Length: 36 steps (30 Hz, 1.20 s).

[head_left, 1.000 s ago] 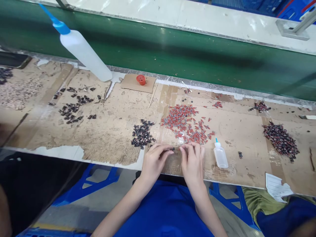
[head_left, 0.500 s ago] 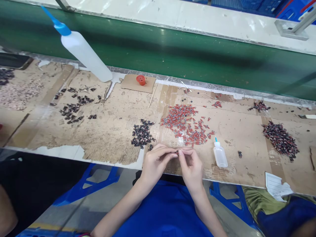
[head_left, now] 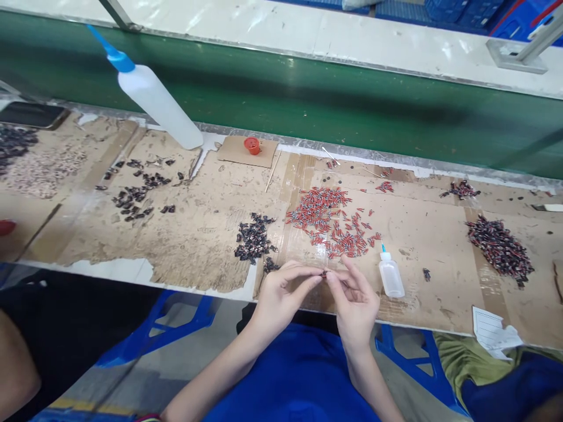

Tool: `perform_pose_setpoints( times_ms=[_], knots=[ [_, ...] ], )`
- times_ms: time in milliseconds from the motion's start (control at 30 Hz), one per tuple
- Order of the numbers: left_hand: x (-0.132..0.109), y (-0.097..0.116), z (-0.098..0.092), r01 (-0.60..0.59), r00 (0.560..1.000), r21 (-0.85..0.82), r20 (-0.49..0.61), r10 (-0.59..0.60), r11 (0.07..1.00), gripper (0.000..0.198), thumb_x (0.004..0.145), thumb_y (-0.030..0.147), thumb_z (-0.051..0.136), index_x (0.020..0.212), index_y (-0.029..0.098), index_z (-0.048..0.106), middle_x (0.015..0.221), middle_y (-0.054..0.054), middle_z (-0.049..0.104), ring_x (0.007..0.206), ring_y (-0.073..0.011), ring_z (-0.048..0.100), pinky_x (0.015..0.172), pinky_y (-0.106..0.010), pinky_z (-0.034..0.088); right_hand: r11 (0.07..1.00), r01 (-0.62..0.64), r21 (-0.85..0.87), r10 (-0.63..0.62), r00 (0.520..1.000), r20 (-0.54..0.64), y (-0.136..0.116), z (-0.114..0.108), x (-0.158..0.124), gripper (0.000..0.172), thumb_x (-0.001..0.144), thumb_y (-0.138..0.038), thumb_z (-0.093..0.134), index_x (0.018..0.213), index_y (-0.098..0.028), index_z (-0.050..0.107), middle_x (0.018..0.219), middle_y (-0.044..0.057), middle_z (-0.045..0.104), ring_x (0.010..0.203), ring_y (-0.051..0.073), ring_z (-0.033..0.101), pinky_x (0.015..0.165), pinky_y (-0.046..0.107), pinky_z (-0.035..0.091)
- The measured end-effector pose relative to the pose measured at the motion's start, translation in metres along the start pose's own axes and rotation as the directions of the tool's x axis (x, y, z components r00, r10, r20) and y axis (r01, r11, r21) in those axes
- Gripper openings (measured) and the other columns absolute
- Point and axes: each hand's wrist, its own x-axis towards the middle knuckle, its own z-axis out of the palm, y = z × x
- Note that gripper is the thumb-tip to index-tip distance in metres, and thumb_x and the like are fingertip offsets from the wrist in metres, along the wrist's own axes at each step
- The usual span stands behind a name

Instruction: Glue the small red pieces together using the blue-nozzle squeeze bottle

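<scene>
My left hand [head_left: 281, 293] and my right hand [head_left: 355, 300] meet at the near edge of the cardboard-covered bench [head_left: 197, 234]. Together their fingertips pinch one tiny dark part [head_left: 324, 273] between them. Just beyond them lies a scatter of small red parts [head_left: 332, 221]. To the left of my left hand sits a pile of small black parts [head_left: 254, 237]. A small clear dropper bottle [head_left: 390, 275] with a blue tip stands upright right of my right hand.
A large white squeeze bottle [head_left: 153, 99] with a blue nozzle leans at the back left. A green conveyor belt [head_left: 308, 99] runs behind the bench. More dark parts lie at the left [head_left: 136, 190] and right [head_left: 501, 249]. A red cap [head_left: 252, 145] sits on cardboard. Paper scrap [head_left: 492, 334] at right.
Both hands drew slightly toward me and lifted off the bench. Their fingertips came together on the tiny part, and my right hand's fingers spread a little.
</scene>
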Motion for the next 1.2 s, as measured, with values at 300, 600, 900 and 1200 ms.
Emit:
perform_pose_setpoints(
  times_ms=[300, 600, 900, 1200],
  knots=[
    [-0.002, 0.001, 0.002, -0.017, 1.0, 0.043, 0.019, 0.016, 0.999, 0.01, 0.081, 0.02, 0.069, 0.085, 0.023, 0.078, 0.082, -0.004, 0.077, 0.078, -0.0178, 0.07, 0.074, -0.029, 0.057, 0.994, 0.093, -0.062, -0.091, 0.995, 0.045, -0.003, -0.006, -0.004, 0.009, 0.08, -0.025, 0.071, 0.084, -0.022, 0.078, 0.082, 0.006, 0.076, 0.075, 0.019, 0.071, 0.069, 0.033, 0.061],
    [-0.006, -0.003, 0.012, -0.004, 1.0, 0.035, -0.016, 0.004, 0.999, 0.011, 0.081, 0.02, 0.066, 0.086, 0.019, 0.076, 0.083, -0.005, 0.076, 0.08, -0.0178, 0.07, 0.078, -0.029, 0.056, 0.931, 0.296, -0.212, -0.282, 0.955, 0.095, -0.002, -0.009, -0.007, 0.013, 0.086, -0.017, 0.064, 0.091, -0.022, 0.076, 0.083, 0.006, 0.073, 0.078, 0.018, 0.069, 0.071, 0.033, 0.058],
    [-0.008, -0.005, 0.015, -0.015, 1.0, 0.07, 0.018, 0.014, 0.997, 0.012, 0.083, 0.021, 0.061, 0.088, 0.018, 0.071, 0.088, -0.006, 0.073, 0.086, -0.0179, 0.067, 0.081, -0.028, 0.054, 0.932, 0.297, -0.208, -0.269, 0.951, 0.154, 0.0, -0.017, -0.007, 0.017, 0.088, -0.014, 0.062, 0.096, -0.021, 0.075, 0.089, 0.007, 0.073, 0.082, 0.018, 0.069, 0.075, 0.032, 0.058],
    [0.004, -0.009, 0.018, -0.175, 0.968, 0.192, 0.212, 0.133, 0.966, 0.03, 0.091, 0.03, 0.057, 0.119, 0.024, 0.061, 0.107, -0.007, 0.073, 0.109, -0.0216, 0.063, 0.095, -0.038, 0.049, 0.938, 0.221, -0.266, -0.216, 0.975, 0.048, 0.004, -0.044, 0.005, 0.011, 0.084, -0.024, 0.067, 0.091, -0.02, 0.074, 0.09, 0.007, 0.074, 0.084, 0.02, 0.07, 0.08, 0.035, 0.057]
  ],
)
